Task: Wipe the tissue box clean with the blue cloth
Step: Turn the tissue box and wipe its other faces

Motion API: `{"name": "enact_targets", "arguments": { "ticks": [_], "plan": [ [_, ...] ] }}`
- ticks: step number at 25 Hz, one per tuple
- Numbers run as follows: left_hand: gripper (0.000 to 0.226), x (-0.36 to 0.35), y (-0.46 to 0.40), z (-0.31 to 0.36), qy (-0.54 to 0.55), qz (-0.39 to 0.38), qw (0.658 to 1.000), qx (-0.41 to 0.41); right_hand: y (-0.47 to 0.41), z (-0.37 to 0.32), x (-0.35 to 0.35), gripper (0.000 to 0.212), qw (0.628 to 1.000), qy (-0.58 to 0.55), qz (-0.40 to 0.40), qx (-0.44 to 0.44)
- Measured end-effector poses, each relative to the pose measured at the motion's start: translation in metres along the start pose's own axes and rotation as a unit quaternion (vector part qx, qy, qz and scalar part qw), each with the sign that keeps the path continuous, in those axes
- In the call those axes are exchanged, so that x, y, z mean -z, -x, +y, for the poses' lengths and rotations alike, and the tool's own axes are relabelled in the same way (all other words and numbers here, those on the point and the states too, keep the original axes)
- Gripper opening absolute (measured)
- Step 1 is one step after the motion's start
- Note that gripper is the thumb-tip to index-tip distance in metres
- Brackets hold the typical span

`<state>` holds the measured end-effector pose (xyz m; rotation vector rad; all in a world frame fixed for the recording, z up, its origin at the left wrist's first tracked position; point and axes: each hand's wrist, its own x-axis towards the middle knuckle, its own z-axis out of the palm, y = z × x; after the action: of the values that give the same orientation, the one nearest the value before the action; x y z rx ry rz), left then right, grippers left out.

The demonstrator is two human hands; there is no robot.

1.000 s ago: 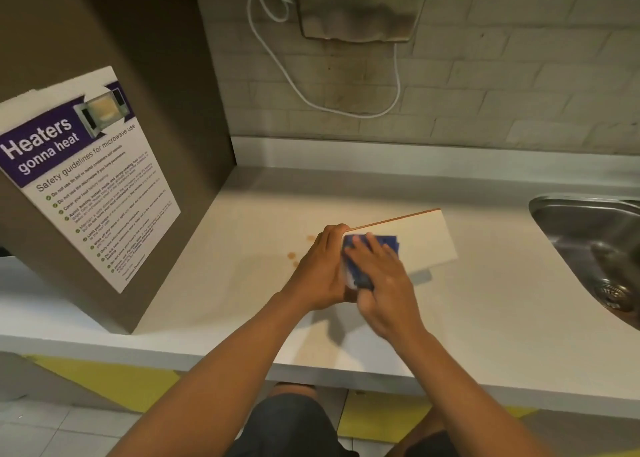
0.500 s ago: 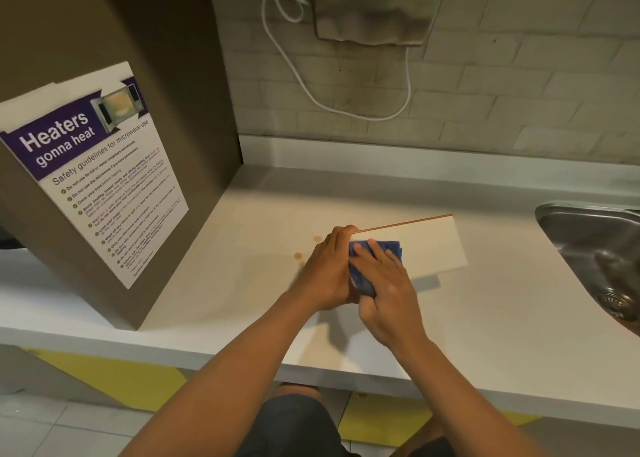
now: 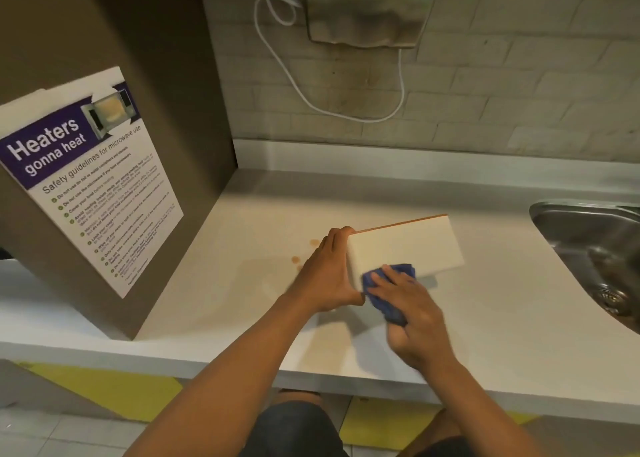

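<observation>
- Tissue box (image 3: 405, 248) sits on the pale desk (image 3: 519, 318), roughly between the brown cabinet panel and the sink (image 3: 588, 248), tipped up so a broad cream face looks toward the camera, with a thin orange edge along its far top.
- Left hand (image 3: 325, 276) grasps the box's left end, fingers curled over the top corner and the thumb low against the near face, steadying it.
- Right hand (image 3: 412, 314) clutches the bunched blue cloth (image 3: 388, 283), fingers folded over it, and presses it against the lower left part of the near face, right beside the left thumb.
- Judging from this, the step in hand is a wiping stroke along the near face; most of that face to the right looks not yet covered by the cloth.
- To do it well: hold the left grip firm so the light box does not slide or tip, and carry the cloth in long overlapping passes toward the right end, with even pressure.
- Flattening the cloth somewhat would likely give more contact than a tight wad.
- Turning the box would be needed for the hidden faces; whether those are clean cannot be told.
- A few small brownish spots (image 3: 304, 252) lie on the desk just left of the left hand; setting a wiped face down on them could soil it again.
</observation>
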<state>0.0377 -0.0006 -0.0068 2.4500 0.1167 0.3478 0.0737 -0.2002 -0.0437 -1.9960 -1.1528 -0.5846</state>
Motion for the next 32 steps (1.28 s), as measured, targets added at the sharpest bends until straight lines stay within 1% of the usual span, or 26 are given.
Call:
{"name": "enact_targets", "arguments": {
  "ticks": [1, 3, 5, 6, 7, 9, 10, 11, 12, 15, 16, 18, 20, 24, 25, 26, 27, 29, 30, 31, 32],
  "plan": [
    [0.107, -0.001, 0.0, 0.0, -0.01, 0.002, 1.0, -0.001, 0.001, 0.012, 0.008, 0.038, 0.999, 0.006, 0.028, -0.014],
    [0.108, -0.003, 0.002, 0.0, -0.013, 0.005, 1.0, 0.002, -0.012, 0.027, 0.014, 0.043, 0.993, 0.025, 0.067, -0.097],
    [0.107, -0.002, 0.001, 0.002, -0.007, 0.011, 1.0, 0.006, -0.031, 0.014, 0.005, 0.049, 0.982, 0.019, 0.071, -0.174],
    [0.106, -0.001, 0.0, 0.003, -0.005, 0.01, 1.0, 0.011, -0.036, 0.001, -0.003, 0.051, 0.982, 0.007, 0.053, -0.178],
    [0.106, 0.0, 0.0, 0.002, -0.002, 0.007, 1.0, 0.017, -0.035, -0.009, -0.011, 0.05, 0.988, 0.004, 0.031, -0.153],
    [0.106, 0.001, 0.0, 0.001, 0.0, -0.006, 1.0, 0.015, -0.016, -0.012, -0.017, 0.043, 0.999, 0.008, 0.008, -0.046],
    [0.106, 0.0, 0.001, 0.001, -0.001, -0.011, 1.0, 0.008, -0.006, -0.004, -0.013, 0.039, 1.0, 0.013, 0.02, -0.001],
    [0.107, 0.0, 0.003, 0.002, -0.006, -0.01, 1.0, 0.002, -0.002, 0.008, -0.006, 0.036, 0.999, 0.015, 0.04, 0.015],
    [0.108, 0.001, 0.004, 0.003, -0.011, -0.007, 1.0, 0.0, -0.004, 0.019, 0.0, 0.036, 0.998, 0.018, 0.063, -0.004],
    [0.112, 0.001, 0.004, 0.003, -0.014, -0.006, 1.0, 0.011, -0.035, 0.032, 0.007, 0.049, 0.981, 0.027, 0.106, -0.162],
    [0.112, 0.001, 0.004, 0.003, -0.014, -0.008, 1.0, 0.013, -0.045, 0.025, 0.003, 0.051, 0.979, 0.022, 0.102, -0.175],
    [0.111, 0.004, 0.004, 0.003, -0.013, -0.014, 1.0, 0.014, -0.052, 0.003, -0.011, 0.05, 0.988, 0.011, 0.079, -0.129],
    [0.108, 0.005, 0.007, 0.001, -0.008, -0.017, 1.0, 0.014, -0.041, -0.011, -0.023, 0.047, 0.995, 0.0, 0.054, -0.08],
    [0.107, 0.006, 0.008, -0.001, -0.013, -0.013, 1.0, 0.008, -0.022, 0.009, -0.013, 0.045, 0.998, 0.033, 0.055, -0.018],
    [0.109, 0.004, 0.007, -0.002, -0.015, -0.012, 1.0, 0.01, -0.024, 0.02, -0.006, 0.046, 0.996, 0.047, 0.065, -0.03],
    [0.111, 0.004, 0.008, -0.002, -0.019, -0.01, 1.0, 0.014, -0.03, 0.032, 0.001, 0.047, 0.993, 0.05, 0.078, -0.07],
    [0.111, 0.004, 0.008, -0.001, -0.025, -0.01, 1.0, 0.017, -0.04, 0.04, 0.008, 0.048, 0.984, 0.042, 0.096, -0.141],
    [0.113, 0.004, 0.009, 0.001, -0.029, -0.012, 0.999, 0.02, -0.06, 0.036, 0.009, 0.049, 0.949, 0.015, 0.114, -0.294],
    [0.114, 0.004, 0.008, 0.001, -0.028, -0.012, 0.999, 0.022, -0.067, 0.023, 0.003, 0.05, 0.94, 0.004, 0.11, -0.324],
    [0.114, 0.004, 0.008, 0.001, -0.025, -0.012, 0.999, 0.027, -0.067, 0.007, -0.006, 0.051, 0.946, -0.002, 0.095, -0.309],
    [0.114, 0.005, 0.007, 0.003, -0.024, -0.014, 0.999, 0.032, -0.059, -0.009, -0.016, 0.051, 0.962, -0.002, 0.075, -0.264]
  ]
}}
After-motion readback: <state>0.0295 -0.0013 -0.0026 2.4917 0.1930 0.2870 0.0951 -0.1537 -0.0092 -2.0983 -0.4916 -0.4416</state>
